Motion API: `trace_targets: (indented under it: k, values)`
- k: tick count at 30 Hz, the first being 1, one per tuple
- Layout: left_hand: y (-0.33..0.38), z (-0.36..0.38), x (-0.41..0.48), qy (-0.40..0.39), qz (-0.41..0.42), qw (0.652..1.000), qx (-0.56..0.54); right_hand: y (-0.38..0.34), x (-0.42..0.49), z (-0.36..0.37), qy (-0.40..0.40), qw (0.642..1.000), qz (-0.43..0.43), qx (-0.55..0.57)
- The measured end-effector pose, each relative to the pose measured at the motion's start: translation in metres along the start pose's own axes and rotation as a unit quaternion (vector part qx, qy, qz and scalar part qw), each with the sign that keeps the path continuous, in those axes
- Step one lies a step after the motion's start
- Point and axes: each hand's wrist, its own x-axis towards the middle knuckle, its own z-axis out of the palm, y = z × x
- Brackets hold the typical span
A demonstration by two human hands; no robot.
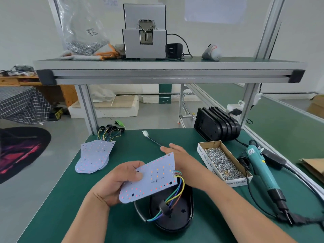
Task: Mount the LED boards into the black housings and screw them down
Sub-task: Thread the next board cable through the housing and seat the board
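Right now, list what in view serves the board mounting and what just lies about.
Job: white LED board in left hand; open black plastic housing; stacked white boards; stacked black housings; cardboard box of screws; teal electric screwdriver.
Idle: loose white-plug cable; orange-trimmed grey gloves.

The left hand (pixel 121 179) pinches, thumb on top; the right hand (pixel 178 160) reaches forward, fingers straight.
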Motion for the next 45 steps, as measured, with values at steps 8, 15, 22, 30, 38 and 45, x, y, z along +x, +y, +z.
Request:
trace_targets:
  k: [8,15,22,30,38,45]
  values:
    - [0.001,-0.001,0.009,0.124,0.073,0.989,-0.044,0.008,-0.016,-0.027,0.059,0.988,0.089,-0.107]
    - [0.002,-0.008,0.012,0.221,0.12,0.966,-0.067,0.016,-0.026,-0.028,0.111,0.963,0.123,-0.213]
    - [0.002,-0.008,0.013,0.234,0.147,0.955,-0.103,0.02,-0.023,-0.026,0.118,0.945,0.142,-0.269]
    - [-0.007,-0.001,0.023,0.226,0.135,0.961,-0.085,0.011,-0.026,-0.036,0.362,0.927,0.094,0.016]
    - [-0.017,0.013,0.031,0.214,0.123,0.967,-0.063,-0.009,-0.027,-0.039,0.409,0.882,0.031,0.232]
    - [-0.021,0.019,0.037,0.237,0.098,0.966,-0.007,-0.006,-0.023,-0.031,0.411,0.821,0.069,0.391]
